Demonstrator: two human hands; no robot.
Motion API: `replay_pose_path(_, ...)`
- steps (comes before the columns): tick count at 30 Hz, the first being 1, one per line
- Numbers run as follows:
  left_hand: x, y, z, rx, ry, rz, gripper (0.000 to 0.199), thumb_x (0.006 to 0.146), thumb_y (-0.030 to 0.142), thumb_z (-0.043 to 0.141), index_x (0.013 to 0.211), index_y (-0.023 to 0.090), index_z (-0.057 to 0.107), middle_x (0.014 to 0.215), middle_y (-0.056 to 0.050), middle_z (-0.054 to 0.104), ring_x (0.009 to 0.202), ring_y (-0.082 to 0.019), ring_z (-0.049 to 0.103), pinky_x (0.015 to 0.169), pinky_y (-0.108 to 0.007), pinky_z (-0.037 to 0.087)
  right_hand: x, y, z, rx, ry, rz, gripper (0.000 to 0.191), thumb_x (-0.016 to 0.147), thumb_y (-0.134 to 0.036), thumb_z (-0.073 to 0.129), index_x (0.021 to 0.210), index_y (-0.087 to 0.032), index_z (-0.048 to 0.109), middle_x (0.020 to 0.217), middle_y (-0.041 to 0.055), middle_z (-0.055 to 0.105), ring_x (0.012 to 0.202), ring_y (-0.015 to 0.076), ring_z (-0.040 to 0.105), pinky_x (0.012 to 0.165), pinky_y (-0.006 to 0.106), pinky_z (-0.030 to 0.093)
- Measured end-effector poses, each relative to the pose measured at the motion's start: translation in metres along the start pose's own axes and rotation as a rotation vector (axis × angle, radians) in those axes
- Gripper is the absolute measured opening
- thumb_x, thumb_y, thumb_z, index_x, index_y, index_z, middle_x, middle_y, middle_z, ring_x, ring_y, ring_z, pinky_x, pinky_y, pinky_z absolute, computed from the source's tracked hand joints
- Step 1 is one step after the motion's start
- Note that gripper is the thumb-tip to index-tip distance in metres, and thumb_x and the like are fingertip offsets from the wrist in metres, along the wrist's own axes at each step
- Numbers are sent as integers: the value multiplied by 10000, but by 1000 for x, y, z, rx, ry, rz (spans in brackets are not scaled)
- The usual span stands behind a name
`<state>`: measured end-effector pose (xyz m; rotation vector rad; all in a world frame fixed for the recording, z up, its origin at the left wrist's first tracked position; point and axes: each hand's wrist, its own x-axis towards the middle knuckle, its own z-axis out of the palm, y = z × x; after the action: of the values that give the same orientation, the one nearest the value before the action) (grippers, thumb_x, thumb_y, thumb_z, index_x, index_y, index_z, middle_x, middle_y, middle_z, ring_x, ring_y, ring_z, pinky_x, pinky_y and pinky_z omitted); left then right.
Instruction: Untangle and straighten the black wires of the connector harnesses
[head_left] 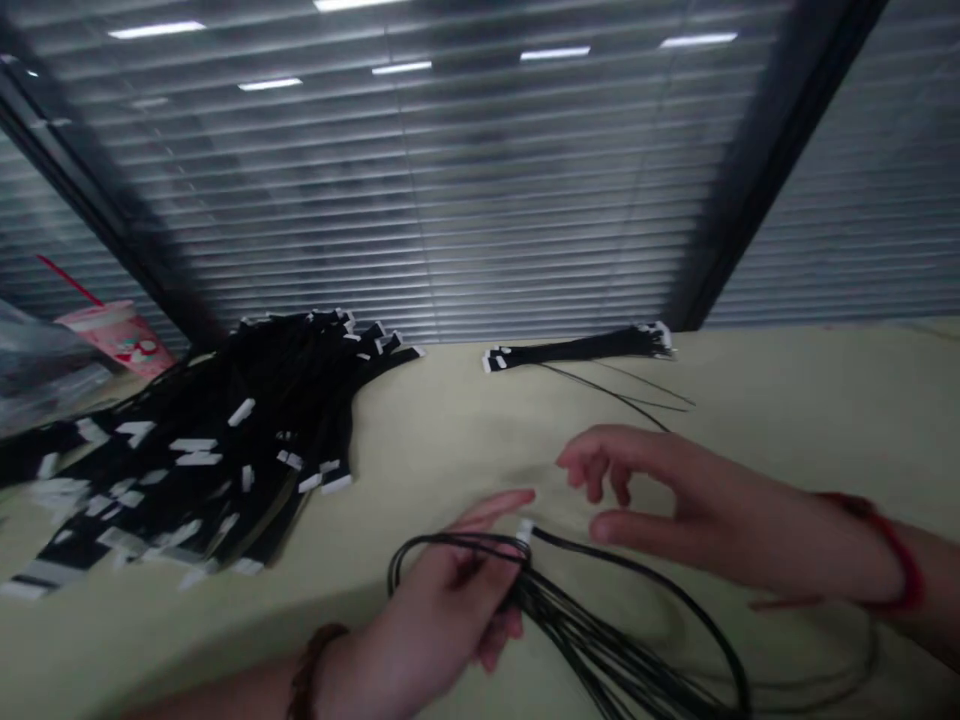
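Many thin black cables with white end tabs (600, 630) are bunched in the closed left hand (450, 590) over the bench (450, 430); the right hand (637, 500), open narrowly, hovers just beside one white tab (525, 530), seemingly ready for pinching.

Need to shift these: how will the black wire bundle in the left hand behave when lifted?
The thin black wires probably flop, falling in long loose curves from the left hand. They look light, and their splayed strands may tangle. The white connector seems the likeliest fragile part.
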<state>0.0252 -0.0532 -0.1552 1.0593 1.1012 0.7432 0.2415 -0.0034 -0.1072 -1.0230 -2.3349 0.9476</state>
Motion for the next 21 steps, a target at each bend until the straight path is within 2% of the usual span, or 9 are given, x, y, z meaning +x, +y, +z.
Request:
replay_pose_path(3, 5, -2, -5, 24, 137, 139, 558, 797, 445, 565, 1219, 92, 477, 480, 83, 448, 382, -61, 360, 344, -160, 268, -27, -4, -41, -261, -27, 139, 280, 878, -458, 499, 947, -201, 588, 878, 18, 610, 762, 133, 557, 692, 270, 462)
replay_pose_path(5, 8, -5, -8, 49, 192, 241, 493, 823, 439, 553, 1190, 114, 499, 499, 67, 470, 402, -72, 388, 354, -166, 283, -52, -2, -51, -346, -87, 250, 325, 887, -484, 464, 904, -196, 615, 831, 30, 624, 725, 153, 579, 653, 291, 482)
replay_pose_path(7, 9, -9, -9, 59, 197, 328, 417, 857, 421, 526, 1174, 152, 502, 538, 52, 502, 428, -81, 426, 369, -167, 318, -77, 3, -41, -386, -110, 307, 367, 908, -466, 416, 970, -179, 636, 906, 72, 645, 776, 192, 614, 675, 339, 516)
replay_pose_path(8, 9, -10, -9, 54, 191, 368, 384, 866, 408, 521, 1164, 166, 503, 557, 50, 508, 438, -82, 439, 376, -166, 334, -89, 6, -31, -403, -123, 318, 398, 923, -445, 391, 1118, -174, 608, 1069, 104, 624, 939, 225, 608, 804, 393, 512)
replay_pose_path(10, 8, -11, -8, 31, 203, 447, 335, 869, 380, 529, 1138, 182, 504, 591, 52, 502, 454, -81, 459, 389, -166, 360, -107, 9, -4, -475, -152, 208, 504, 923, -441, 388, 1314, -143, 500, 1337, 153, 467, 1243, 300, 426, 991, 504, 392)
replay_pose_path(12, 7, -10, -6, 10, 246, 511, 315, 865, 366, 539, 1120, 187, 494, 606, 60, 482, 456, -78, 463, 395, -166, 370, -118, 9, 21, -508, -195, 145, 572, 918, -441, 393, 1399, -130, 397, 1427, 152, 351, 1329, 332, 288, 1019, 559, 328)
replay_pose_path(15, 7, -9, -7, 3, 302, 546, 312, 881, 361, 515, 1135, 193, 452, 602, 70, 456, 463, -80, 461, 402, -163, 371, -124, 2, 40, -516, -222, 70, 551, 909, -410, 412, 1385, -134, 422, 1407, 140, 379, 1302, 337, 338, 1007, 542, 355)
replay_pose_path(18, 9, -10, -7, 16, 284, 535, 307, 892, 361, 500, 1140, 189, 440, 592, 77, 415, 467, -81, 443, 390, -152, 341, -115, -13, 38, -467, -168, 44, 471, 920, -365, 401, 1323, -146, 510, 1341, 134, 475, 1240, 295, 442, 981, 449, 425)
replay_pose_path(21, 7, -12, -5, 34, 198, 541, 284, 888, 362, 516, 1111, 196, 463, 633, 64, 426, 480, -74, 418, 399, -151, 328, -88, -29, 31, -254, -79, 49, 401, 945, -328, 342, 1196, -153, 602, 1176, 118, 605, 1047, 214, 585, 885, 338, 487)
